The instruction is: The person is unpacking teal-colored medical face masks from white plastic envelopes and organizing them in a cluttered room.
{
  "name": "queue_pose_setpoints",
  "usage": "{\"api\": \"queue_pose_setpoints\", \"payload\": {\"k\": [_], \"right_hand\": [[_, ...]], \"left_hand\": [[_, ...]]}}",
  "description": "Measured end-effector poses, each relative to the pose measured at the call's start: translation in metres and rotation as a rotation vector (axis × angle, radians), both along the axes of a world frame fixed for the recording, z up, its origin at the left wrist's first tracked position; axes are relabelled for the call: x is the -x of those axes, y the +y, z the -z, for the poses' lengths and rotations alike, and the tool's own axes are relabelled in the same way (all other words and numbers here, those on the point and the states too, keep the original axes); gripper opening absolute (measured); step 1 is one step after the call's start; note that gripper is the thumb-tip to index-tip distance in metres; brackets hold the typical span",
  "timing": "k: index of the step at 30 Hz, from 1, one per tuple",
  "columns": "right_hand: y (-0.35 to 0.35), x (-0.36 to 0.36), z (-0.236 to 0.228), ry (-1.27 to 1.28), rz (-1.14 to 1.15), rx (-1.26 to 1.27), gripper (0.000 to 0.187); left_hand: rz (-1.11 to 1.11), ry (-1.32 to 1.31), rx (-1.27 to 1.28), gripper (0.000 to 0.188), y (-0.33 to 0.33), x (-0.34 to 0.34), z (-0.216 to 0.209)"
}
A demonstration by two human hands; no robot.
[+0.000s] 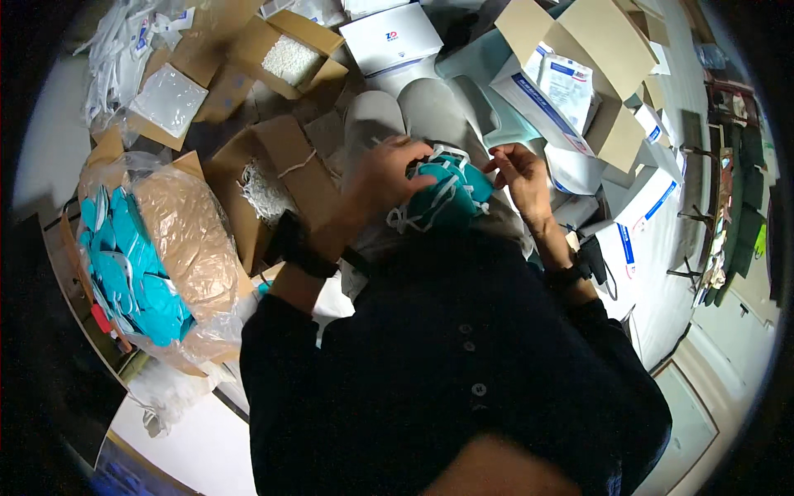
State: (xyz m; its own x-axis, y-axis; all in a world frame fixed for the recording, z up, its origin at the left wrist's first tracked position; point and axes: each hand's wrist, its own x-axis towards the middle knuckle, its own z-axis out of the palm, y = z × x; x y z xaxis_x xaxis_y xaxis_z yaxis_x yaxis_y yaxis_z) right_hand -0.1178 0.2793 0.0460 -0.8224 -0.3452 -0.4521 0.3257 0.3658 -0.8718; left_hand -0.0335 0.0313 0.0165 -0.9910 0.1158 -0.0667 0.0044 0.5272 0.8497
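Several teal cup-shaped respirator masks point(451, 194) with white elastic straps point(437, 211) lie bunched in my lap. From the left, my left hand point(390, 175) curls round their near-left side, its thumb and fingers closed against the teal cups. To the right of the masks, my right hand point(521, 175) is raised with thumb and forefinger pinched together. Something thin and pale shows by those fingertips, too small to name. Loops of strap hang over the left side of the masks. The undersides of the masks are hidden.
At my left, an open carton lined with clear plastic point(194, 236) holds more teal masks point(132, 264). Ahead are cartons of white straps point(265, 194) and small white pieces point(289, 59), and a white box point(390, 40). An open box point(542, 103) with white packets stands at the right.
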Motion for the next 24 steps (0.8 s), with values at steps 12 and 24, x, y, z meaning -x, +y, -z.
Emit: {"api": "queue_pose_setpoints", "payload": {"k": [12,24], "right_hand": [[0.022,-0.021,-0.012,0.022,0.027,0.153,0.017],[-0.009,-0.042,-0.066,0.435,-0.043,0.323,0.017]], "left_hand": [[0.012,0.205,0.122,0.02,0.014,-0.025,-0.027],[-0.492,-0.011,-0.991,0.011,0.028,-0.034,-0.059]]}}
